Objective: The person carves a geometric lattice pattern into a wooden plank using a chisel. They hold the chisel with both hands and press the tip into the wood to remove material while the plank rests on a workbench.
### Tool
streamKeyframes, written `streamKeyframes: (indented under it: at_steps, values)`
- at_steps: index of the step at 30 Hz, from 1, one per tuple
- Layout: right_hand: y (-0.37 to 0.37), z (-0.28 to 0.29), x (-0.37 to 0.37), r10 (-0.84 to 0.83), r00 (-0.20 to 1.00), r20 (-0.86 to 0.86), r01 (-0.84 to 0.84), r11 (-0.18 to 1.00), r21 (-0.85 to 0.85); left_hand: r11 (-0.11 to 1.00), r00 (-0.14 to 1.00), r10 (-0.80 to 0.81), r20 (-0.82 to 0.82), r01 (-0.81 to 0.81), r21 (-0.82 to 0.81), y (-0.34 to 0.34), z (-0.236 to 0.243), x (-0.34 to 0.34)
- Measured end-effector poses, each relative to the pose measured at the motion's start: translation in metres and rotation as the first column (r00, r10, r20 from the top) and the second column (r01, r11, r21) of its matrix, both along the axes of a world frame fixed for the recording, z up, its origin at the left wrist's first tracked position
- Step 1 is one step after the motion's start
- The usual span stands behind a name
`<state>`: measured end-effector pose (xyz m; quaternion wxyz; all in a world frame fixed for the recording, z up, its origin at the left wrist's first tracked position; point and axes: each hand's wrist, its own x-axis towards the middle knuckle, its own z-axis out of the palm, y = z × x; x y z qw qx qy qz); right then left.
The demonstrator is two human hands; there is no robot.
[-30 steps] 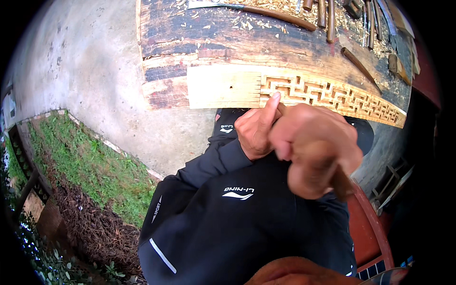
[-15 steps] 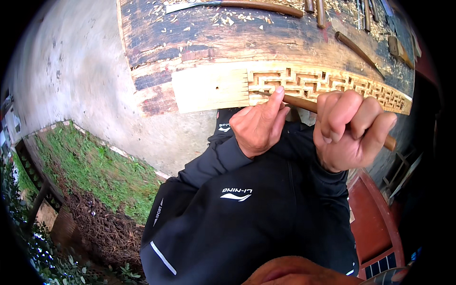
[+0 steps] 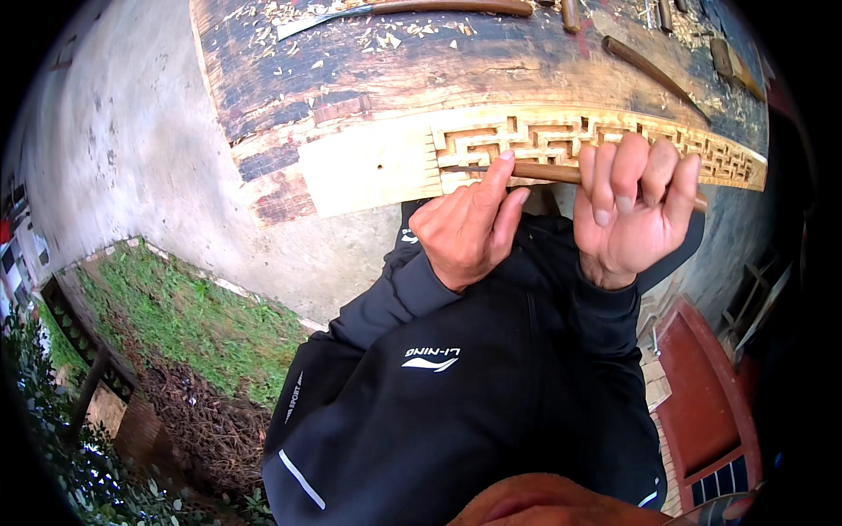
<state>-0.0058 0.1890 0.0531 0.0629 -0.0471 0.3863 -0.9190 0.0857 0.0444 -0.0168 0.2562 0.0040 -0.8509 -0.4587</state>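
A long pale wooden board (image 3: 355,167) lies along the near edge of the workbench, its right part carved with a pierced, angular lattice pattern. A carving chisel (image 3: 548,172) with a brown wooden handle lies low across the carving, its thin dark blade pointing left, tip at the left end of the lattice. My left hand (image 3: 460,230) steadies the chisel near its blade, index finger laid along it and other fingers curled. Around the handle, my right hand (image 3: 633,210) is closed, its palm partly showing; the handle's end sticks out on the right.
On the scarred workbench (image 3: 263,105) lie wood shavings, a long-handled blade tool (image 3: 438,7), another wooden-handled tool (image 3: 653,72), and a mallet-like wooden block (image 3: 735,68) at the far right. A red-framed piece (image 3: 706,386) stands at lower right; grass (image 3: 193,316) borders the concrete at left.
The view has shifted slightly, moving the board left in it. My right hand has lowered the handle to a flatter angle and turned, showing more palm. The left hand stays at the blade.
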Motion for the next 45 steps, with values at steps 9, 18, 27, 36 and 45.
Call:
streamKeyframes:
  at_steps: [9, 18, 27, 36, 45]
  values:
    - [0.002, 0.003, -0.003, 0.024, 1.000, 0.009, -0.023, 0.997, -0.069, 0.998, 0.998, -0.057, -0.006, 0.057, 0.000, 0.000, 0.005, 0.002]
    - [0.009, 0.034, 0.014, 0.051, 0.992, -0.119, -0.055, 0.998, -0.033, 0.982, 0.980, -0.188, -0.061, 0.186, -0.024, -0.004, 0.010, 0.007]
    - [-0.011, 0.036, 0.026, 0.053, 0.987, -0.154, -0.042, 0.996, 0.075, 0.989, 0.987, -0.137, -0.081, 0.141, 0.036, -0.008, 0.002, 0.009]
    - [-0.021, 0.044, 0.029, 0.023, 0.987, -0.159, -0.006, 0.994, 0.105, 0.993, 0.989, -0.090, -0.116, 0.098, 0.063, -0.007, 0.002, 0.010]
    - [-0.026, 0.043, 0.030, 0.008, 0.981, -0.192, 0.015, 0.993, 0.121, 0.992, 0.990, -0.078, -0.118, 0.089, 0.092, -0.008, 0.004, 0.010]
